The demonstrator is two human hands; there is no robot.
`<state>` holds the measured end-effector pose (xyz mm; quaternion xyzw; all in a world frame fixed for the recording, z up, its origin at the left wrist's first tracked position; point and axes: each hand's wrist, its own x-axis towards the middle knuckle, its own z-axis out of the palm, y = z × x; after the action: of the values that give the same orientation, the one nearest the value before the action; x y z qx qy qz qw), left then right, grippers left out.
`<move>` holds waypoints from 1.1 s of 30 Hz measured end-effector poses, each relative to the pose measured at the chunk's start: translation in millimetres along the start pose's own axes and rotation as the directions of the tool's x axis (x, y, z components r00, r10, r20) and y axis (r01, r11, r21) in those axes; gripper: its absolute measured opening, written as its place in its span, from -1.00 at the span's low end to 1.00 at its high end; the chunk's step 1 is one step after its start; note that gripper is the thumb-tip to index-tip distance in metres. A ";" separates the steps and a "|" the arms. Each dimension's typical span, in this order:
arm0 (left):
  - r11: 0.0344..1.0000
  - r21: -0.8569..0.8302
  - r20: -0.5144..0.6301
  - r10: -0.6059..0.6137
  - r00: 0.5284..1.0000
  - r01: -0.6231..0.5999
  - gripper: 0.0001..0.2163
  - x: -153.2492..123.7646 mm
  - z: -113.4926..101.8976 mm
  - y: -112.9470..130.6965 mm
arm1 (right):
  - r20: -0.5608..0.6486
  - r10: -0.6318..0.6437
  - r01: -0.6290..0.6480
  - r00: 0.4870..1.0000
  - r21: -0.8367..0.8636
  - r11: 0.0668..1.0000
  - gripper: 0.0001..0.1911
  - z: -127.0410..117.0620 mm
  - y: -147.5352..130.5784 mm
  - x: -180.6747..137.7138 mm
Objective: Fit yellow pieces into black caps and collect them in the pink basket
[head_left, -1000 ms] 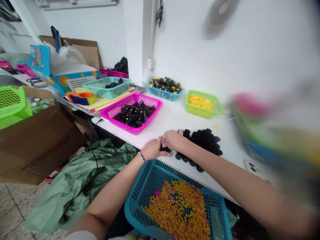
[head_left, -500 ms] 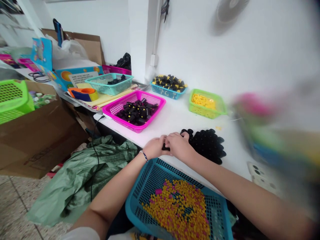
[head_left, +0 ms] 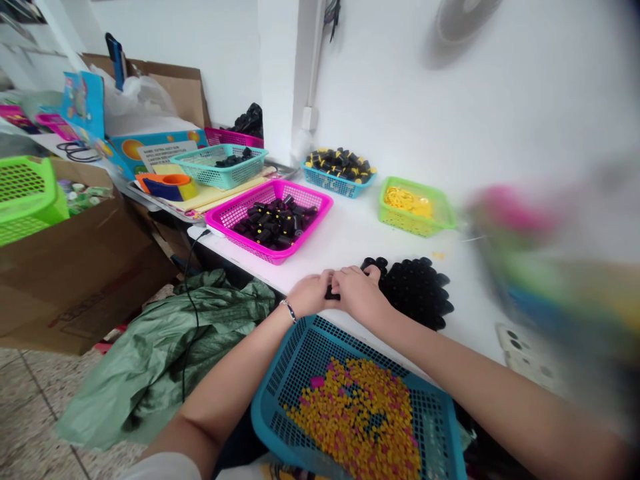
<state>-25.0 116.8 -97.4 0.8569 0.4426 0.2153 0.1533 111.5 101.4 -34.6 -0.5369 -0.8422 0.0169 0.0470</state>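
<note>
At the front edge of the white table (head_left: 350, 233), my left hand (head_left: 311, 293) and my right hand (head_left: 359, 288) meet with bent fingers. Between them shows a small black plastic piece (head_left: 331, 294), mostly covered by the fingers. Just right of my right hand stands a tight cluster of black round pieces (head_left: 415, 290) on the table. A blue mesh basket (head_left: 287, 353) sits below the hands, holding many small yellow and pink pieces (head_left: 365, 413) and one larger pink cylinder (head_left: 317, 382).
A pink basket (head_left: 220, 223) of black cylinders with yellow dots lies left of the hands. Farther back are a blue basket (head_left: 340, 185) of black-and-yellow parts and a green basket (head_left: 415, 225) of yellow pieces. A phone (head_left: 523, 353) lies at right; green sheeting (head_left: 150, 373) covers floor at left.
Both hands stay together at the table edge around the black piece, with only a very slight shift of the fingers. The baskets and the black cluster have not moved.
</note>
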 end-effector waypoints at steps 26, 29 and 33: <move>1.000 0.003 -0.072 -0.013 0.997 0.013 -0.32 1.4 4.8 -1.6 | 0.497 0.109 -0.037 0.861 -0.153 0.988 -0.88 -37.4 -18.3 60.4; 1.000 0.000 -0.064 -0.022 0.998 0.022 -0.30 1.6 5.3 -2.3 | 0.495 0.139 -0.044 0.857 -0.199 0.979 -0.87 -37.7 -24.4 61.0; 1.000 -0.005 -0.055 -0.023 0.998 0.023 -0.29 1.3 5.5 -4.3 | 0.473 0.182 -0.074 0.862 -0.238 0.968 -0.83 -28.5 -25.7 68.6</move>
<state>-24.6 119.8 -103.7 0.8452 0.4560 0.2379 0.1452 62.4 152.1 -0.1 -0.5718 -0.7856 0.0659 -0.2271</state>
